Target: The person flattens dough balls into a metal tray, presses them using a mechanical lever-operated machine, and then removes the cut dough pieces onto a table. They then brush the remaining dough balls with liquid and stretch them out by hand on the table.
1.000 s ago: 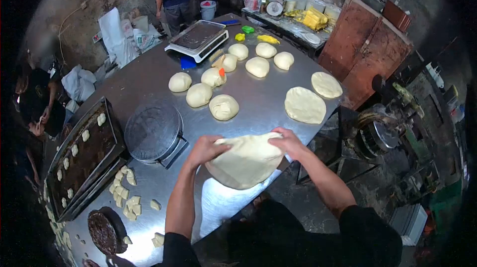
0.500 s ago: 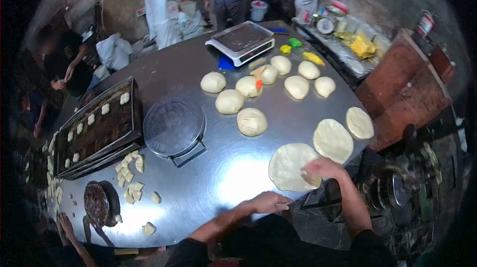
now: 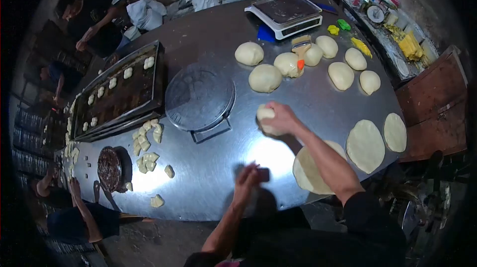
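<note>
My right hand (image 3: 282, 119) reaches across the steel table and grips a pale dough ball (image 3: 265, 114) from its right side. Below my right forearm lies a flattened dough round (image 3: 310, 170), partly covered by the arm. Two more flat rounds, one beside it (image 3: 365, 146) and one at the table's right edge (image 3: 395, 133), lie to the right. My left hand (image 3: 246, 178), fingers closed, is over the front of the table with a small dark rectangular thing (image 3: 263, 174) at its fingertips. Several dough balls (image 3: 265, 78) sit farther back, and a brush (image 3: 301, 51) rests among them.
A digital scale (image 3: 285, 13) stands at the back. Left of centre is a round metal plate (image 3: 199, 97) with a handle; beyond it are stacked baking trays (image 3: 119, 88). Cut dough pieces (image 3: 147, 161) and a bowl of dark filling (image 3: 109, 169) lie nearby. Co-workers stand at the left.
My right hand has left the nearest flat round and moved up and left onto the dough ball. My left hand has risen from the table's front edge. The view has shifted.
</note>
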The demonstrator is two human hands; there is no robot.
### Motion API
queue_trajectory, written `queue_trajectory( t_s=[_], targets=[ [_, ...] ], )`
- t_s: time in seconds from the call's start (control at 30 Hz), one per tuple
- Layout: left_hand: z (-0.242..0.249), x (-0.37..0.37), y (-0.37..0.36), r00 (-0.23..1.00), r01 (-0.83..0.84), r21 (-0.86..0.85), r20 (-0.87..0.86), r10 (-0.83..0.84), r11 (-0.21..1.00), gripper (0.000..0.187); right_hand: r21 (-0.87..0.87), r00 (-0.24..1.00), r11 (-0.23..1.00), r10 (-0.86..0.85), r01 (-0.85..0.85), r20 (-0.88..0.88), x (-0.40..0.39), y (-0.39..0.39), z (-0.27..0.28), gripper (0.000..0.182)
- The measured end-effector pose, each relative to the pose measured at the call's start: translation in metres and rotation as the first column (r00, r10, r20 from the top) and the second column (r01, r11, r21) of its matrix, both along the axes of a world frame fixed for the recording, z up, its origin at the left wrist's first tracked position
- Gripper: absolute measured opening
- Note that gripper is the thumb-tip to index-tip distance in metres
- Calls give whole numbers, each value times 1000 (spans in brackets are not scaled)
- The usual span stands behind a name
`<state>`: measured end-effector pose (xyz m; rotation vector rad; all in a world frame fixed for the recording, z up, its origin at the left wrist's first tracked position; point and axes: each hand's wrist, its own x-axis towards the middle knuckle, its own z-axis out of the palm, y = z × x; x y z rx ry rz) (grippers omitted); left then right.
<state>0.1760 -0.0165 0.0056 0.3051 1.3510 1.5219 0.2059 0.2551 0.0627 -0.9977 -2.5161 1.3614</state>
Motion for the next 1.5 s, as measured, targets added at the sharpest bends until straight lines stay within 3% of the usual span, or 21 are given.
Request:
queue_trajectory(
  t_s=[0.1, 0.2, 0.23, 0.27, 0.3, 0.33, 0.47, 0.5, 0.53, 0.6, 0.7, 0.73, 0.8, 0.87, 0.93, 1.0, 1.03, 1.1, 1.27, 1.37, 1.5],
  targets=[
    [-3, -9, 28, 849, -302, 132, 487, 203, 944, 71, -265, 887, 940, -300, 214, -350, 16, -91, 35, 37],
    [31, -44, 15, 941, -228, 136, 285, 182, 964, 70, -741, 704, 646, -611, 181, -361, 42, -175, -8, 43],
    [25, -67, 5, 939, -230, 129, 290, 185, 964, 70, -821, 801, 535, -572, 200, -178, 55, -194, 2, 41],
    [8, -91, -7, 968, 76, -71, -236, -91, 995, 71, -881, 872, 406, -490, 243, 14, 72, -210, 13, 41],
    [-2, -103, -21, 662, 246, -395, -598, -451, 885, 72, -620, 992, 774, -95, 128, 87, 85, -213, 9, 38],
    [16, -107, -33, 454, 72, -587, -701, -551, 806, 80, -300, 918, 937, 268, -177, 293, 93, -211, 1, 35],
    [4, -123, -87, 561, -20, -517, -714, -419, 856, 78, -6, 952, 952, -305, 305, 13, 70, -223, -12, 31],
    [-14, -113, -102, 556, 55, -494, -707, -438, 868, 73, -169, 906, 911, -401, 377, -135, 58, -224, -55, 37],
    [-34, -99, -105, 372, 164, -343, -847, -380, 925, 64, -171, 926, 930, -350, 325, -142, 43, -230, -83, 44],
    [-19, -77, -88, 499, 91, -293, -813, -299, 952, 58, -48, 939, 959, -261, 278, 223, 8, -251, -50, 51],
    [4, -82, -57, 652, 265, -48, -727, -216, 963, 53, -430, 836, 778, -541, 458, -89, 24, -257, -55, 54],
    [14, -83, -45, 661, 276, -52, -715, -228, 960, 53, -328, 857, 818, -513, 473, -42, 42, -252, -40, 53],
    [48, -84, -26, 218, 393, -518, -750, -625, 759, 52, 83, 859, 948, -313, 306, 406, 49, -244, -3, 54],
    [39, -82, -14, -196, 273, -215, -967, -165, 938, 49, 638, 932, 770, -254, 34, 257, 57, -244, -18, 55],
    [52, -65, -10, -112, 511, -168, -985, -129, 843, 54, 565, 941, 800, -1, -203, 339, 45, -234, -39, 57],
    [44, -36, -18, -199, 574, -222, -971, -129, 788, 60, 292, 992, 956, 40, -3, -119, 40, -261, -97, 59],
    [14, -30, -28, -162, 618, -268, -963, -214, 740, 64, 279, 993, 960, 40, -7, -113, 40, -267, -106, 59],
    [-19, -35, -30, -155, 665, -322, -942, -297, 674, 69, 745, 930, 566, 135, -355, 341, 25, -260, -118, 74],
    [-17, -77, 44, -306, 629, -442, -897, -318, 639, 68, 522, 915, 754, 281, -397, 291, -30, -202, -83, 74],
    [-18, -89, 50, 107, 657, -308, -866, -489, 688, 67, 320, 910, 859, 330, -399, 250, -6, -178, -46, 76],
    [-11, -85, -24, 51, 577, -152, -974, -221, 803, 73, 310, 888, 851, 323, -424, 328, 5, -186, -52, 77]
  ],
)
